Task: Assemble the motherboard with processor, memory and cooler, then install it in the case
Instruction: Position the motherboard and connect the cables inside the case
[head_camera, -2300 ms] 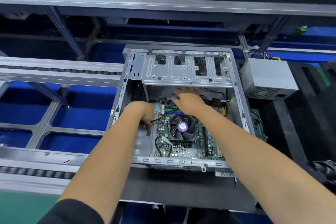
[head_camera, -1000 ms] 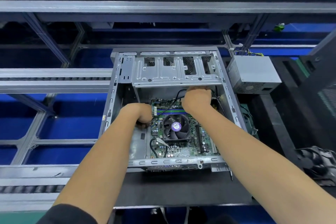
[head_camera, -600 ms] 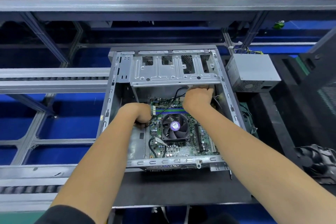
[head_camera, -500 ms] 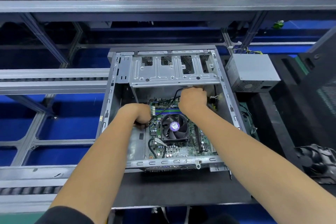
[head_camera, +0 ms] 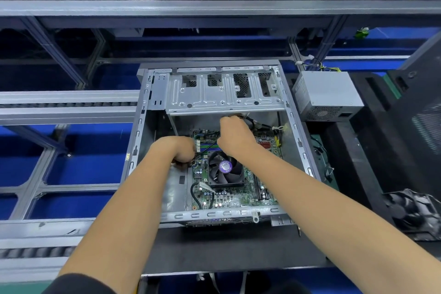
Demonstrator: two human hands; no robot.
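An open grey metal case [head_camera: 298,145] lies on a black mat, with the green motherboard [head_camera: 241,194] lying flat inside it. On the board sits a black cooler fan [head_camera: 225,169] with a purple hub, and memory sticks [head_camera: 206,145] sit in slots behind it. My left hand [head_camera: 180,149] is curled at the board's left edge, gripping a black cable [head_camera: 210,144]. My right hand [head_camera: 235,135] reaches deep under the drive cage [head_camera: 224,95], fingers curled round a bundle of black cables [head_camera: 253,122] at the board's far edge.
A grey power supply [head_camera: 327,94] stands right of the case. Black foam blocks [head_camera: 358,164] and a black case panel [head_camera: 422,102] fill the right side; a dark fan [head_camera: 415,212] lies at lower right. Conveyor rails [head_camera: 66,105] run along the left.
My right hand has shifted left and a little nearer along the board's far edge, drawing the cables with it. My left hand has stayed in place.
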